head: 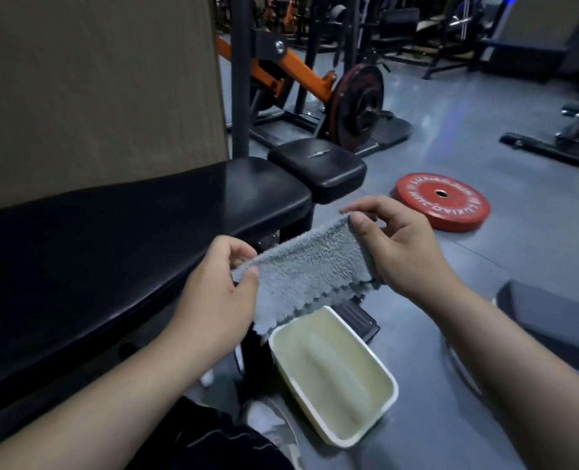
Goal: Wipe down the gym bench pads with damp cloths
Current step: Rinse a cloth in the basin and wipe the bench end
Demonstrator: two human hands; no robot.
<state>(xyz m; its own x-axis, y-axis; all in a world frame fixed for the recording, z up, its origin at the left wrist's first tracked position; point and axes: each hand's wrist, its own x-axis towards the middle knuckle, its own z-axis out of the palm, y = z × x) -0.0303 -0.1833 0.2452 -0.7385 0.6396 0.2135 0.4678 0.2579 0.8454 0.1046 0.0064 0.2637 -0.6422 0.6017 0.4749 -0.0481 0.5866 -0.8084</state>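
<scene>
A grey terry cloth (306,269) hangs folded between both hands, above a cream basin (388,374) of water on the floor. My left hand (216,300) pinches the cloth's lower left corner with thumb and fingers. My right hand (403,245) pinches the upper right corner. The long black bench pad (111,249) runs along the left of both hands, just beside them. A smaller black seat pad (318,166) sits at its far end.
A red weight plate (442,201) lies flat on the grey floor to the right. An orange and black plate-loaded machine (315,83) stands behind the seat pad. Another dark pad (552,320) is at the right edge. A tan wall panel (94,86) rises behind the bench.
</scene>
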